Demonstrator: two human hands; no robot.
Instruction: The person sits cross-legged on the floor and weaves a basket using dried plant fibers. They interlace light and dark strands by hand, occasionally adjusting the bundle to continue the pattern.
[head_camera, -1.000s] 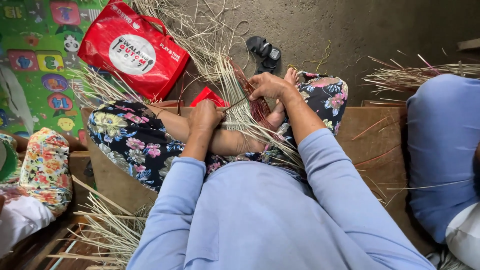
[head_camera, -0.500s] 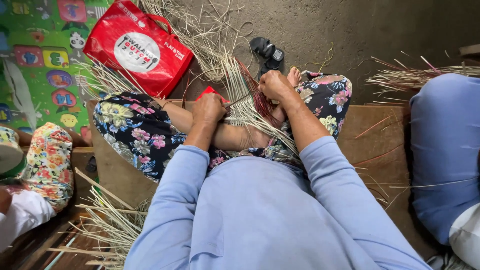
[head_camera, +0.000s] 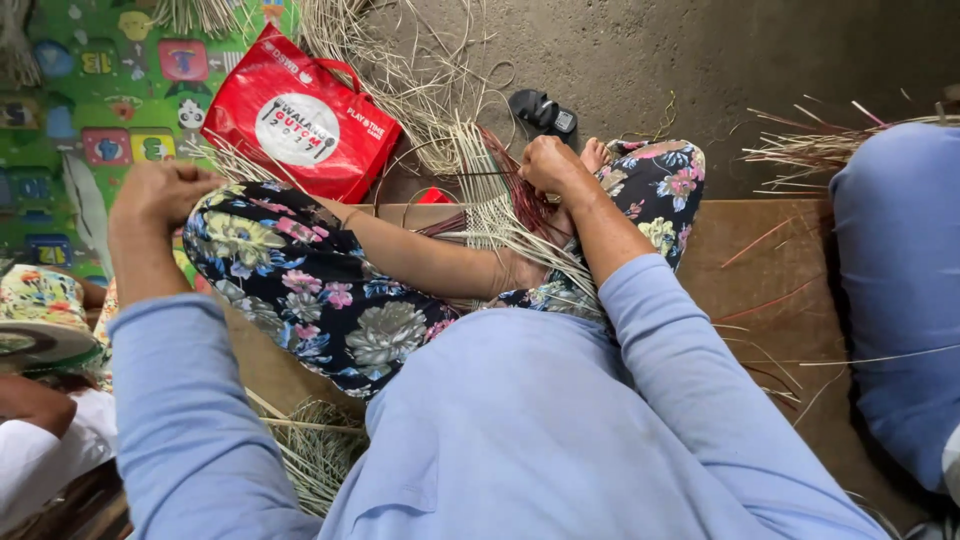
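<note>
Straw weave (head_camera: 495, 215) pinched under right hand (head_camera: 548, 165); left hand (head_camera: 160, 195) fisted, well apart to left, pulling strand (head_camera: 440, 174)

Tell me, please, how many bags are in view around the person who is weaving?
1: a red bag lies on the floor at upper left, beside the green play mat and just beyond the left hand. Others could be hidden outside the picture.

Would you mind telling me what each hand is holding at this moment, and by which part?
The right hand grips the woven straw piece at its upper edge. The left hand is a closed fist; what it holds cannot be told.
</note>
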